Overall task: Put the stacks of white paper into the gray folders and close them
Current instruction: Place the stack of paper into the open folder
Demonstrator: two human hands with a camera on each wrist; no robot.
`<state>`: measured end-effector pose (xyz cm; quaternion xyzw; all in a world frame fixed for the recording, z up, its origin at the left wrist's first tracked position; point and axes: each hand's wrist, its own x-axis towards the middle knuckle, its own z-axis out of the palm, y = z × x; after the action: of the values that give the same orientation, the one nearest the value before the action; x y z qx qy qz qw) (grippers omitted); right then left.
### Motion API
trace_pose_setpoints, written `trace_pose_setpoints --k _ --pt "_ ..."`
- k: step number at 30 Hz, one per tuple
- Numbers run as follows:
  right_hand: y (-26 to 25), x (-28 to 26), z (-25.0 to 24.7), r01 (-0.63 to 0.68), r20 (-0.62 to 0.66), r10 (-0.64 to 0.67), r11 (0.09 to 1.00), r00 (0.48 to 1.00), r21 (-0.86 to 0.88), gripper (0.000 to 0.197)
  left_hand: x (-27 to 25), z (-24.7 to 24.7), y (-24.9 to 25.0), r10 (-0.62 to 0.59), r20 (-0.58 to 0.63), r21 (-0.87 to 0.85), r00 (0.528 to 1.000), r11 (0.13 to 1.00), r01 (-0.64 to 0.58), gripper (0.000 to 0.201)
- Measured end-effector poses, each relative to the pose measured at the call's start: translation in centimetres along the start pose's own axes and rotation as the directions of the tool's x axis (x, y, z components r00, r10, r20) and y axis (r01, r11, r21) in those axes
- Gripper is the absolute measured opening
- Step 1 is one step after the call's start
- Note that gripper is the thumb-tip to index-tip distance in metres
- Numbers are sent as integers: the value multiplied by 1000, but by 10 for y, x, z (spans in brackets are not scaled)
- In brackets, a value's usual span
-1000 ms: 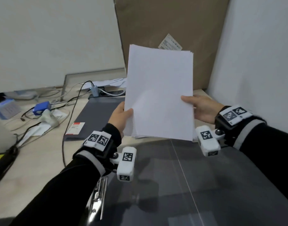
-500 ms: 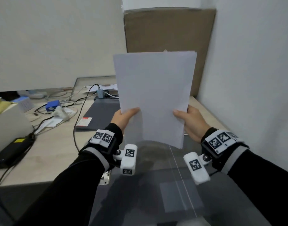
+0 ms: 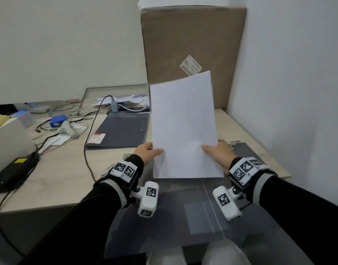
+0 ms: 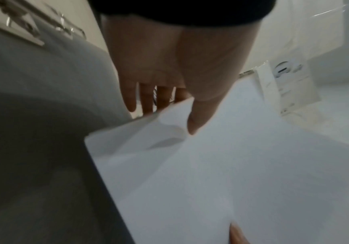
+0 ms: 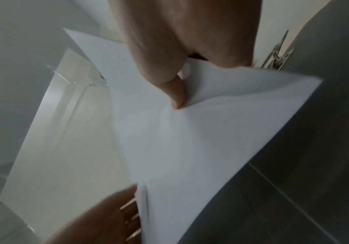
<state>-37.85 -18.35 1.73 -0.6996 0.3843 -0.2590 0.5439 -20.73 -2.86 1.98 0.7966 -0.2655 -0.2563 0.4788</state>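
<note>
The person holds a stack of white paper point(image 3: 184, 127) up in front of them, near upright and tilted a little so its top right corner rises highest. Both hands have it by the lower edges. The left hand point(image 3: 146, 153) pinches the lower left edge — thumb on the near face, the other fingers point(image 4: 146, 100) stretched out behind the sheets, as the left wrist view shows. The right hand point(image 3: 219, 153) takes the lower right edge the same way, its thumb point(image 5: 176, 94) pressing a dent into the paper while the rest of the hand goes behind. So each grip is clamped on the stack, none of it resting on anything.

Beneath the stack lies an open gray folder point(image 3: 183, 217), spread flat on the tabletop point(image 3: 55, 175) and reaching to the near edge; a crease line runs down its middle. A metal clip point(image 3: 234, 143) shows at the folder's far right, just beyond the right hand. A second gray folder point(image 3: 120, 131) lies closed farther back and to the left, with a small red and white label point(image 3: 97, 138) at its near left corner.

A large brown cardboard sheet point(image 3: 193, 44) leans against the wall behind the paper, a white shipping label point(image 3: 190, 67) stuck on it. Off to the left the tabletop carries a tangle of cables point(image 3: 87, 119), a small blue device point(image 3: 57, 121), some crumpled white wrapping point(image 3: 66, 129) and a black power brick point(image 3: 13, 171). Both wrists wear white camera units with black and white marker squares over black sleeves.
</note>
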Motion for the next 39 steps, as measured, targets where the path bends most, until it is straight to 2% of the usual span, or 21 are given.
trace_pose_setpoints --k 3,5,7,9,13,17,20,25,27,30,34,36,39 --pt "14 0 -15 -107 35 112 985 993 -137 35 -8 -6 -10 -2 -10 180 1000 984 3 44" --pt "30 -8 -22 -200 17 213 940 977 -277 37 -18 -9 -19 -28 60 314 998 949 7 46" --pt "46 -16 -27 -265 4 285 895 959 -358 38 -29 -8 -28 -83 156 499 984 867 -6 49" --pt "54 -20 -30 -281 0 303 884 953 -373 38 -39 -5 -32 -120 211 640 970 767 -44 48" --pt "54 -22 -35 -275 -30 289 867 957 -417 30 -46 8 -37 -154 300 734 941 667 -125 57" --pt "51 -18 -50 -293 -88 284 847 955 -444 40 -40 25 -34 -170 336 788 926 589 -178 65" --pt "43 -19 -66 -325 -150 289 824 946 -464 42 -34 43 -24 -154 362 787 919 578 -213 67" --pt "39 -18 -86 -347 -163 306 824 938 -448 41 -23 68 -6 -141 360 765 922 611 -206 67" --pt "41 -16 -90 -344 -166 303 851 939 -396 41 -22 69 -3 -86 345 680 935 709 -186 62" --pt "40 -17 -88 -350 -154 316 871 936 -345 43 -20 58 1 10 230 469 973 875 -119 50" --pt "33 -27 -70 -338 -51 339 891 939 -302 47 -20 29 1 87 52 285 995 953 -98 42" --pt "32 -34 -59 -356 -1 371 890 928 -286 52 -22 14 -3 64 -14 273 998 960 -57 40" --pt "32 -45 -41 -382 32 409 875 912 -296 52 -25 -1 -18 -45 -61 291 997 955 61 41"
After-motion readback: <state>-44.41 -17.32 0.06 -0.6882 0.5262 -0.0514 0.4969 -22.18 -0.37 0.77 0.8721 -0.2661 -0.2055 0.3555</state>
